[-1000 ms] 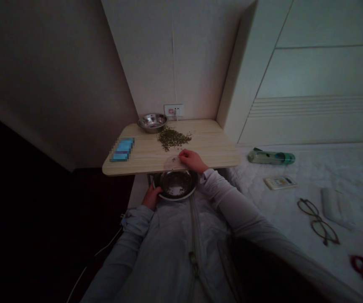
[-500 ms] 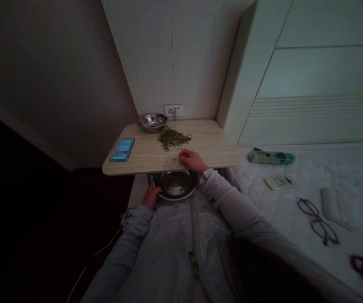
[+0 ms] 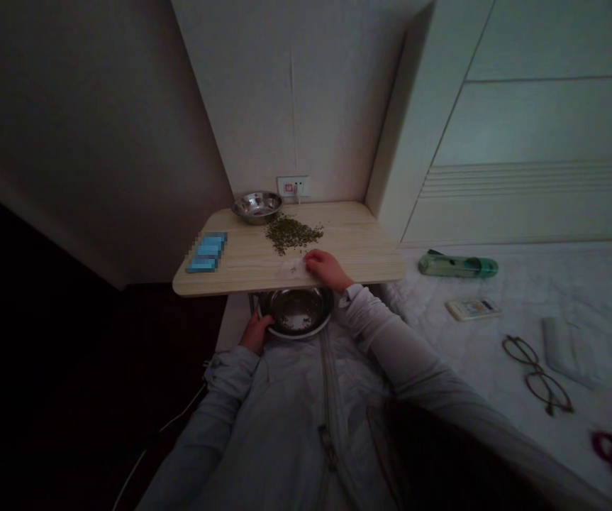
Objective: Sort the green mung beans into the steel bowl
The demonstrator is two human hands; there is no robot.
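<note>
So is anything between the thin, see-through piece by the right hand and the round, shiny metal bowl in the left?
Yes: the pale wooden tabletop's front edge runs between the see-through piece and that metal bowl, hiding part of its far rim.

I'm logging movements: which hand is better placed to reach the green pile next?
Probably the right hand, though pinching a translucent piece: it's nearer the green pile; the left hand holds the near bowl.

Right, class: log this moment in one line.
left hand: holding metal bowl | right hand: pinching translucent piece | tabletop: greenish bits, second bowl
</note>
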